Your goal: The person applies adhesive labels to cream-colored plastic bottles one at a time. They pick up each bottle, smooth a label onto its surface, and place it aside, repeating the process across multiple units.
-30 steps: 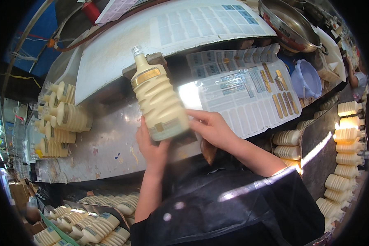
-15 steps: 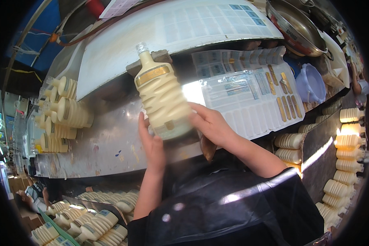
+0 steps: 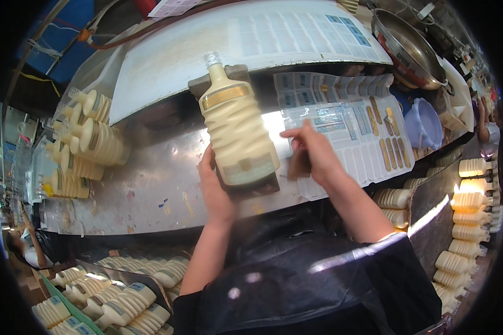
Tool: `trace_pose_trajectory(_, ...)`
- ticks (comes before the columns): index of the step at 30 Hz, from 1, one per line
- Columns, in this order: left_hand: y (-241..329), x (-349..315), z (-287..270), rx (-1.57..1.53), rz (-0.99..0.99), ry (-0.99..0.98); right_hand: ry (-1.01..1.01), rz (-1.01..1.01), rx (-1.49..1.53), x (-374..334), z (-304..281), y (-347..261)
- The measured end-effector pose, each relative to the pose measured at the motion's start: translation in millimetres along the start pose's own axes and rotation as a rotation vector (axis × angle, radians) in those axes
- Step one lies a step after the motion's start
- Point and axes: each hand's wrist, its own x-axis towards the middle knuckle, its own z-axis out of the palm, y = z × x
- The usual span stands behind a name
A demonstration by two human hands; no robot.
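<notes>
A cream, ripple-sided bottle (image 3: pixel 237 131) with a clear threaded neck and a gold label band lies tilted on its back, neck pointing away from me. Dark blocks (image 3: pixel 237 73) show behind its neck and under its base. My left hand (image 3: pixel 215 190) is closed against the bottle's lower left side, its fingers partly hidden behind it. To the right of the bottle and apart from it, my right hand (image 3: pixel 316 151) stretches its index finger leftward. Its other fingers curl around a flat brown piece (image 3: pixel 299 163), perhaps a scraper.
Label sheets (image 3: pixel 341 162) with gold strips (image 3: pixel 394 153) lie on the metal table at right. A lavender bucket (image 3: pixel 423 124) and a large round pan (image 3: pixel 409 47) stand beyond. Cream bottles (image 3: pixel 98 142) are stacked at left; more fill crates (image 3: pixel 126 304) below and racks at right.
My right hand has let go of the bottle's lower right side and moved right and up, keeping the brown piece. My left hand stays on the bottle. The whole view has shifted slightly.
</notes>
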Motion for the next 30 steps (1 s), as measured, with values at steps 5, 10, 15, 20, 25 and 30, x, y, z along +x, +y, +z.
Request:
trace_pose_trajectory(5, -2.9, 1.9, -2.3, 0.777, 0.177, -0.053, 0.006, -0.176, -0.254, -34.7, 59.6, -49.2)
trace_pose_trajectory(10, -4.4, -0.2, 7.5, 0.925, 0.236, 0.02, -0.043, -0.751, -0.884, -55.7, 107.0, -24.8)
trace_pose_trajectory(15, 0.4, -3.5, 7.0, 1.012, 0.261, -0.027, 0.252, -0.75, -0.836, -51.5, 70.2, 3.9)
trace_pose_trajectory(20, -9.2, -0.7, 3.1, 0.831, 0.239, -0.016, 0.347, -0.661, -0.493, -44.2, 45.1, 37.1)
trace_pose_trajectory(25, -7.8, -4.6, -18.2, 1.048, 0.383, -0.107, 0.203, -0.623, -0.426, -46.8, 44.6, 19.0)
trace_pose_trajectory(30, 13.3, -3.6, 3.2, 1.241, 0.605, -0.069, 0.166, -1.044, -0.884, -44.5, 46.4, -13.1)
